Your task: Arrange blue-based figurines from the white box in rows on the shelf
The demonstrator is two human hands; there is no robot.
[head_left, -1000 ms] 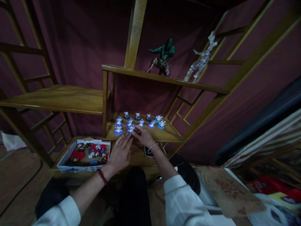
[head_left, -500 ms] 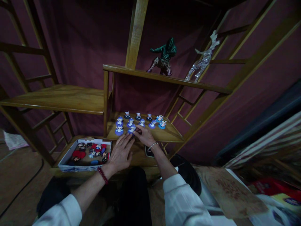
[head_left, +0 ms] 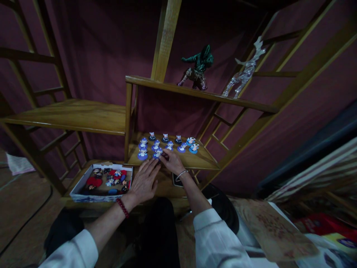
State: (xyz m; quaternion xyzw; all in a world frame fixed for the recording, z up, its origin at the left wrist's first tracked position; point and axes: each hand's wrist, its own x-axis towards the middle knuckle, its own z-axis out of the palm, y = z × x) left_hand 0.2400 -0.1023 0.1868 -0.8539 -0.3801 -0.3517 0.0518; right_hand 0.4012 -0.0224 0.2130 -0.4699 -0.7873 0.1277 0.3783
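Rows of small figurines stand on the low wooden shelf (head_left: 192,160). A purple-and-white figurine (head_left: 157,152) is in the front row near the shelf's edge. My right hand (head_left: 173,163), a bracelet at its wrist, pinches this figurine from the right. My left hand (head_left: 143,180), with a red beaded bracelet, lies palm down with its fingers stretched toward the figurine's base; whether its fingertips touch it I cannot tell. Just left of it stands another purple figurine (head_left: 142,153). Behind are more purple ones, several black-based figurines (head_left: 165,138) and two blue-based figurines (head_left: 193,148).
An open box (head_left: 79,186) of mixed figurines sits at lower left. Above, the upper shelf (head_left: 167,86) carries a green crouching statue (head_left: 199,65) and a clear deer-like ornament (head_left: 245,70). A wooden post (head_left: 128,123) bounds the compartment's left side.
The view has shifted slightly, so the shelves sit a little farther right. Both hands keep nearly the same place at the front purple figurine.
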